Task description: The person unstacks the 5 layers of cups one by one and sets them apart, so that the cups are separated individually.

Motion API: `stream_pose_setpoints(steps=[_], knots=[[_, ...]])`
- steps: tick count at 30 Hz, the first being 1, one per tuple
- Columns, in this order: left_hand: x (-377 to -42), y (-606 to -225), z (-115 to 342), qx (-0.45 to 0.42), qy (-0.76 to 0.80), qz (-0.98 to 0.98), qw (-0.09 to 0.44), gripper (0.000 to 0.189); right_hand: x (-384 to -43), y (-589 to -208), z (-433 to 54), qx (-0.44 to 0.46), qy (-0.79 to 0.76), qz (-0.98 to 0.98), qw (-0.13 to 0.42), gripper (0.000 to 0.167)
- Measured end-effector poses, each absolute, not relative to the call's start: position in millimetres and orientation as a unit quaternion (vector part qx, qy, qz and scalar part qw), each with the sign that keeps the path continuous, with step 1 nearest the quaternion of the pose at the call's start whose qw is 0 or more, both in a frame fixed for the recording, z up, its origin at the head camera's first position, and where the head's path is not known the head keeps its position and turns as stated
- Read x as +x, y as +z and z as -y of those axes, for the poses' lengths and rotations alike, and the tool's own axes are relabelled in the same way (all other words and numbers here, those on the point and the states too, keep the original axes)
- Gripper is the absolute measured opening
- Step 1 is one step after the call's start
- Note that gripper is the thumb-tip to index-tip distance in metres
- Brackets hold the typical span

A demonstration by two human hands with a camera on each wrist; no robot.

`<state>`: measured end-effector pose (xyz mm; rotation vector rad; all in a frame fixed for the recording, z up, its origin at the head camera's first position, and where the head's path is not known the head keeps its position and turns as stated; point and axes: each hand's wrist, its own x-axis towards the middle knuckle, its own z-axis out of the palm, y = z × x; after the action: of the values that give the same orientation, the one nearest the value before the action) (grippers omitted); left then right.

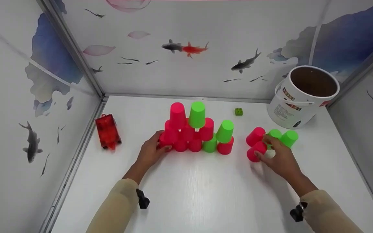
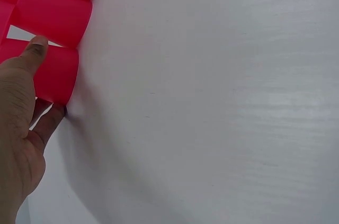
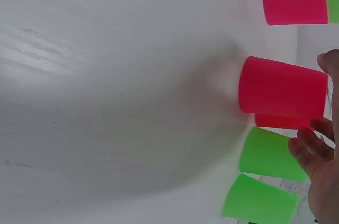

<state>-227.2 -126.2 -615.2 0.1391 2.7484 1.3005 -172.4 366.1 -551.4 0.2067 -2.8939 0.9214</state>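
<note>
The three-tier stack of red and green cups (image 1: 188,132) stands mid-worktop (image 1: 189,191), and the left hand (image 1: 150,150) grips the red cup (image 2: 57,73) at its lower left end between thumb and fingers. Well to the right, the fingers of the right hand (image 1: 280,158) are set around the nearest red cup (image 3: 283,87) of a smaller group; whether they press on it I cannot tell.

That hand partly covers the group's two green cups (image 3: 273,152) in the head view, while the right wrist view shows them down to their rims. A pale patch (image 1: 269,153) beside the thumb is hard to make out. The left wrist view cuts the stack off at its corner, yet shows fingertips beyond the gripped cup that the head view hides.

At the back right, a white bucket (image 1: 303,111) carries dark label panels and a block of small print (image 1: 283,113) (all too blurred to read); its bottom is hidden inside. A green block (image 1: 238,111) lies behind the cups, a red toy vehicle (image 1: 107,131) at far left. Both sleeves (image 1: 113,207) run out of frame.
</note>
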Motion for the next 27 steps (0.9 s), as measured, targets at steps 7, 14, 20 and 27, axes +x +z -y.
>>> stream_pose_setpoints(steps=[7,14,20,27], knots=[[-228.2,-613.9,125.7,0.046,0.420,-0.905,0.046,0.071,-190.8,-500.3,-329.3,0.132,0.277,0.941,0.144,0.071],[-229.1,-615.7,124.3,0.052,0.422,-0.904,0.042,0.070,-214.9,-458.6,-271.1,0.222,0.291,0.917,0.160,0.071],[-228.5,-616.8,124.4,0.052,0.417,-0.907,0.041,0.069,-227.7,-441.5,-220.1,0.243,0.302,0.917,0.091,0.078],[-227.1,-615.2,125.0,0.040,0.431,-0.900,0.047,0.077,-243.0,-436.3,-180.0,0.227,0.325,0.918,0.024,0.082]])
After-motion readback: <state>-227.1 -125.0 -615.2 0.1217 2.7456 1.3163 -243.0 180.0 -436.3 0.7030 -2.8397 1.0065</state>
